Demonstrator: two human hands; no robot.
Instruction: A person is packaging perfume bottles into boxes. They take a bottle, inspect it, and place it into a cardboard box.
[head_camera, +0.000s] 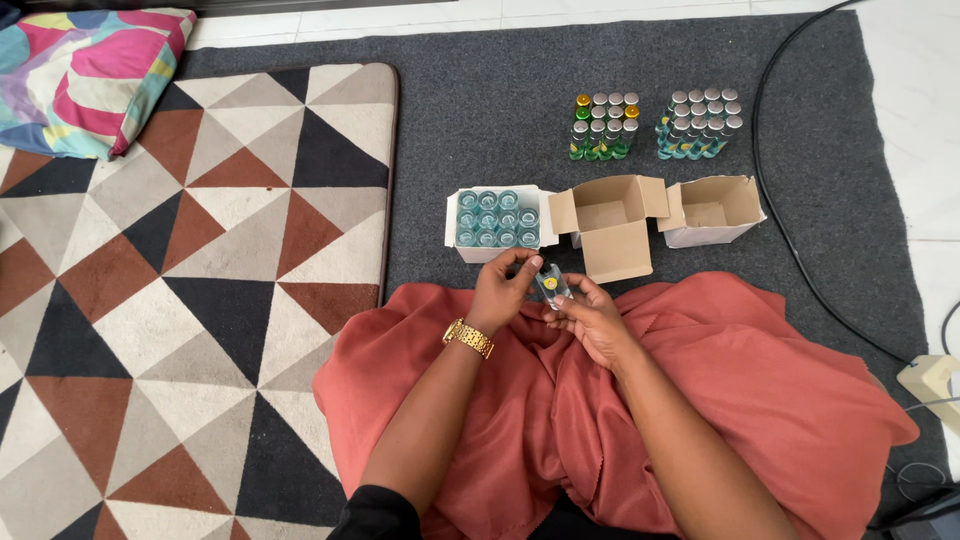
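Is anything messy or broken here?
Nothing looks spilled or broken. The bottles on the grey mat stand upright in two tidy clusters. One box is full; two boxes sit open.

Rust-red skirt; grey carpet; brown-black-cream triangle rug.

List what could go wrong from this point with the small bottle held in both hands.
1. The small bottle is pinched only at the fingertips of the left hand and right hand, over the lap; a slip might drop it onto the skirt.
2. The filled box looks nearly full, so squeezing another in could knock its neighbours.
3. The loose bottle groups stand unboxed on the carpet and might topple if bumped.
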